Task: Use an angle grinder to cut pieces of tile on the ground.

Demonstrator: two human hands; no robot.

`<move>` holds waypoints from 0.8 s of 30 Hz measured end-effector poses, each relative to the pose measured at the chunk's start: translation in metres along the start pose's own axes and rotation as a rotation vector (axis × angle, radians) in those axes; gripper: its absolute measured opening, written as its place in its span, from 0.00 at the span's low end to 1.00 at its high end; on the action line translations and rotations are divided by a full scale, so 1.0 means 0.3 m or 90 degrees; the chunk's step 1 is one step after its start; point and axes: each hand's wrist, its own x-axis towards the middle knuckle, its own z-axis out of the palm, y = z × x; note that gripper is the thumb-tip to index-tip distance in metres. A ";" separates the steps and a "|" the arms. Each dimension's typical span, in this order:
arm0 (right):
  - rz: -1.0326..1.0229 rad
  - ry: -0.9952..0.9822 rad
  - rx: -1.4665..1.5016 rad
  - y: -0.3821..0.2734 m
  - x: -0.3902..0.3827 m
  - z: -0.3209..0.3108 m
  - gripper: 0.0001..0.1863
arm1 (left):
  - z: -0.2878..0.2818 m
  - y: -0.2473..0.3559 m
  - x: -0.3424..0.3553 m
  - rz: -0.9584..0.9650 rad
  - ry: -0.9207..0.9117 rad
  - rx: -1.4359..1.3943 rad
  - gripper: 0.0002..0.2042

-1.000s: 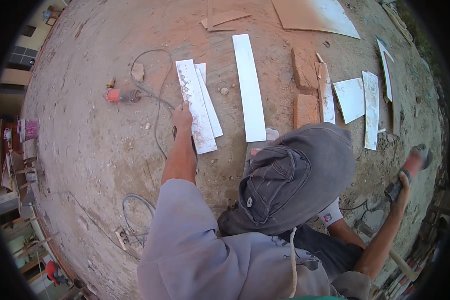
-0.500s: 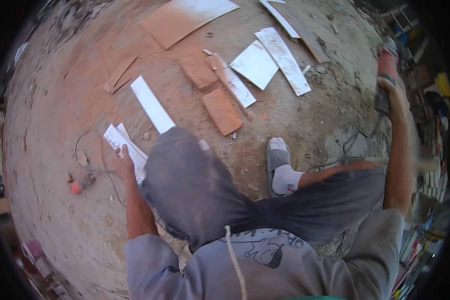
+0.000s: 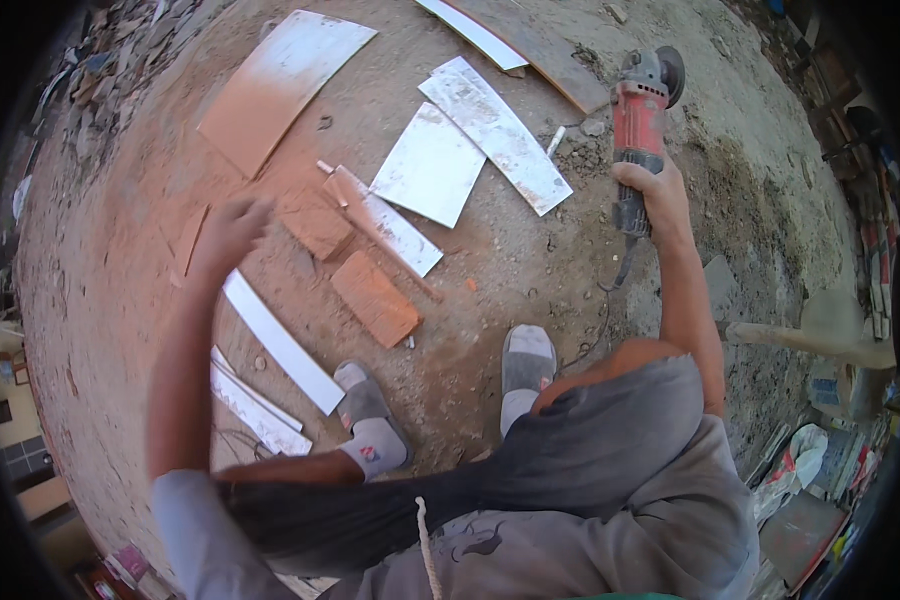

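Right hand (image 3: 660, 195): clamped around the red-and-black grinder (image 3: 638, 122), right of the white panels (image 3: 430, 165), disc end outward.
Left hand (image 3: 232, 235): empty, blurred, fingers loosely apart.
Largest board (image 3: 285, 90): orange-dusted, upper left.
Nearer brick (image 3: 376, 299): ahead of the sandals (image 3: 375, 408).

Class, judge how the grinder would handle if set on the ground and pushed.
The grinder would probably be stiff, its red casing looking hard. It may rock or roll, since that casing is rounded. Its cord, hanging bent, would likely flop and drag.
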 end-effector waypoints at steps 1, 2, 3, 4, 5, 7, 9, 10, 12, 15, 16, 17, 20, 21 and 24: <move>0.010 -0.008 0.032 0.030 0.018 0.001 0.19 | 0.151 0.072 0.078 -0.039 -0.021 -0.074 0.18; 0.008 -0.011 0.039 0.012 0.024 0.021 0.20 | 0.322 0.030 0.170 0.065 -0.063 -0.200 0.16; 0.016 0.004 0.036 0.019 0.037 0.032 0.20 | 0.543 0.010 0.208 0.349 -0.002 -0.194 0.14; 0.014 -0.048 0.118 -0.030 0.053 0.136 0.20 | 0.602 -0.141 0.370 0.495 -0.085 -0.213 0.13; 0.051 -0.037 0.117 0.047 0.064 0.092 0.19 | 0.880 0.070 0.393 0.370 -0.152 0.297 0.14; 0.097 -0.035 0.101 0.085 0.068 0.062 0.20 | 1.240 0.245 0.356 0.023 -0.123 -0.337 0.19; 0.135 -0.038 0.087 0.093 0.059 0.020 0.21 | 1.376 0.446 0.359 -0.118 -0.107 -0.361 0.21; 0.148 -0.051 0.131 0.078 0.049 0.028 0.22 | 1.365 0.431 0.415 -0.114 -0.079 -0.343 0.21; 0.168 -0.061 0.156 0.070 0.032 0.040 0.23 | 1.404 0.377 0.503 -0.220 0.009 -0.389 0.29; 0.173 -0.013 0.148 0.109 0.011 0.001 0.25 | 1.401 0.402 0.516 -0.149 0.103 -0.290 0.20; 0.195 -0.006 0.154 0.127 0.004 -0.015 0.26 | 1.365 0.440 0.494 -0.148 0.092 -0.288 0.20; 0.216 0.002 0.160 0.143 -0.005 -0.035 0.27 | 1.314 0.493 0.457 -0.133 0.111 -0.225 0.21; 0.219 0.010 0.180 0.158 -0.009 -0.026 0.28 | 1.253 0.497 0.420 -0.060 0.121 -0.085 0.27; 0.219 0.007 0.185 0.164 -0.008 -0.023 0.28 | 1.247 0.491 0.420 -0.003 0.091 -0.016 0.31; 0.216 0.001 0.164 0.178 -0.006 -0.042 0.29 | 1.202 0.489 0.481 0.349 0.134 0.261 0.35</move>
